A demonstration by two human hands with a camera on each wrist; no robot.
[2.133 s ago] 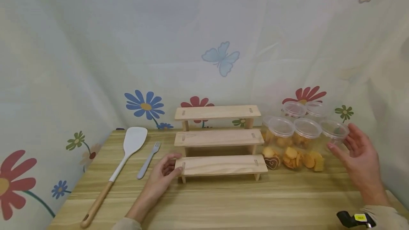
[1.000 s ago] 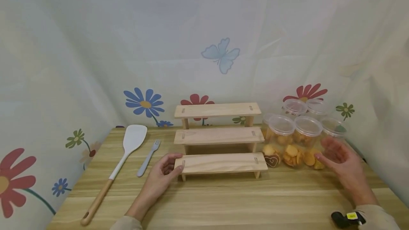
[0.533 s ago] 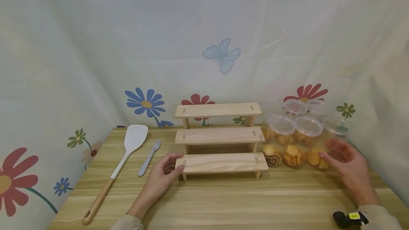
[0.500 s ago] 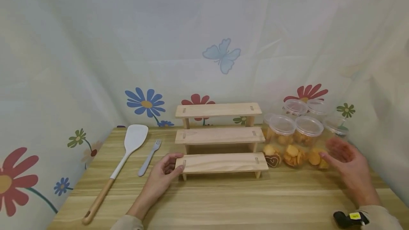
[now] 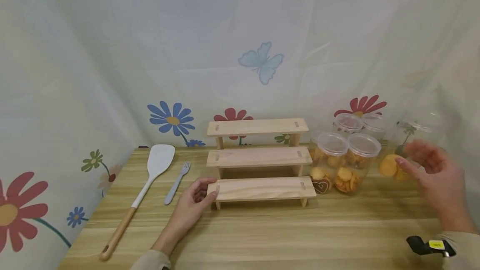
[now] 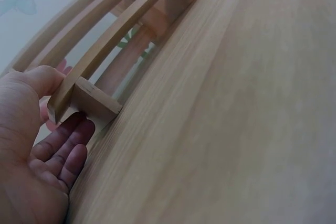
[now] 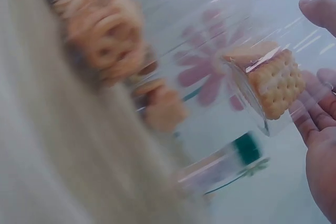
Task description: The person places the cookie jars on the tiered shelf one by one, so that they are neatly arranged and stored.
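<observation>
**Biscuit jar (image 5: 397, 147) moved rightward, away from the other jars (image 5: 331, 153)**

Held tilted, my right grip (image 5: 438, 174) curled round it. The other jars: left of that grip. Wooden stand (image 5: 258, 157): lowest step's left end pinched in my left grip (image 5: 193, 203).

Wood-handled white spatula (image 5: 140, 196) lies on tabletop (image 5: 262, 236), left side; grey-blue fork (image 5: 177, 183) near it. Flower-printed cloth (image 5: 187, 32) behind, pale butterfly (image 5: 263, 62) on it.

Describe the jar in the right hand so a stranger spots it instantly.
Find the three-tier wooden rack, then the clear lidded jars standing to its right. Further right is the jar, yellowish crackers inside: unlike those neighbours, it is gripped by the right hand.
</observation>
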